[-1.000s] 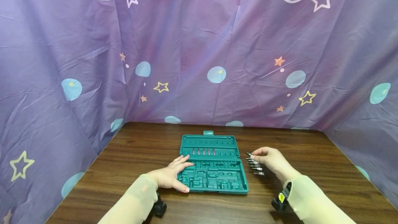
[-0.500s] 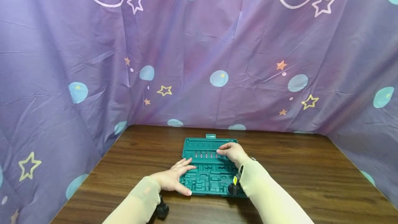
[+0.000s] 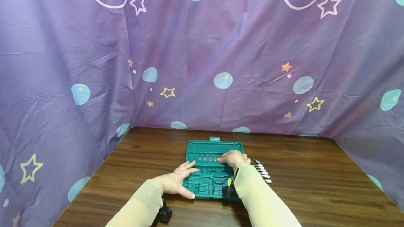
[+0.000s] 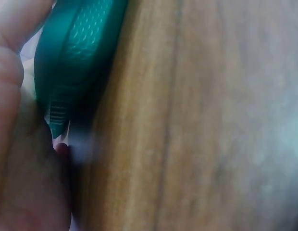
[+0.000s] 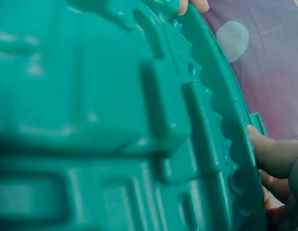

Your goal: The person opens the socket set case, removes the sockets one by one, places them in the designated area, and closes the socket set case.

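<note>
A green plastic tool case (image 3: 214, 193) lies open flat on the table, its lid turned to the back. My left hand (image 3: 175, 182) rests on the case's left side, fingers spread and straight, thumb at the front edge; the left wrist view shows the palm (image 4: 31, 159) beside the case's textured edge (image 4: 89, 38). My right hand (image 3: 234, 158) is over the lid, its thumb and fingers pinching at the right end of a row of small pinkish screwdriver bits (image 3: 205, 158). The pinched bit is hidden. In the right wrist view, that hand's thumb (image 5: 271, 151) is beside the case's rim.
Several silver bits (image 3: 264, 174) lie in a row on the brown wooden table (image 3: 303, 178), right of the case. A purple curtain (image 3: 189, 62) with stars and moons hangs behind and at both sides.
My right hand has left the bits on the table and come left over the lid, then lowered slightly onto the row's end. My left hand keeps its place on the case.
</note>
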The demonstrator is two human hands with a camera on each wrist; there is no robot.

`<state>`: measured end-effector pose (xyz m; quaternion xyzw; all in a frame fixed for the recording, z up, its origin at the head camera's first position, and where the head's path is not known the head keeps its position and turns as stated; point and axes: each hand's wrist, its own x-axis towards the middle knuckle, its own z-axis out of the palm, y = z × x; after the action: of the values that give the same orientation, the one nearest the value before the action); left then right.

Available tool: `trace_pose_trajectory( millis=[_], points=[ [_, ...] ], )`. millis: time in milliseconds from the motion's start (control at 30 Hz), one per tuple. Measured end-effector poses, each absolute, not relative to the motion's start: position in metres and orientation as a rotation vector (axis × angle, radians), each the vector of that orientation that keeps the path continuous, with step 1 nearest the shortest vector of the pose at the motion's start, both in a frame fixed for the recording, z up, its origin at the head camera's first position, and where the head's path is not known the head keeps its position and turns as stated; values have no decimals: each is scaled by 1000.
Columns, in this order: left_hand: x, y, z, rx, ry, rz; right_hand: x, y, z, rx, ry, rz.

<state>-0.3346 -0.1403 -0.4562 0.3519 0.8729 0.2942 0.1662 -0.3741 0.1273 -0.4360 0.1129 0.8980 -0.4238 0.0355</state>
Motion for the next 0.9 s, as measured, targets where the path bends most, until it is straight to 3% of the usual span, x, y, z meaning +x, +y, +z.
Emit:
trace_pose_trajectory(
  millis=[900],
  points=[
    [-336,-141,-460,1001,2495,851,-376,124,-436,412,2732,-1358]
  ],
)
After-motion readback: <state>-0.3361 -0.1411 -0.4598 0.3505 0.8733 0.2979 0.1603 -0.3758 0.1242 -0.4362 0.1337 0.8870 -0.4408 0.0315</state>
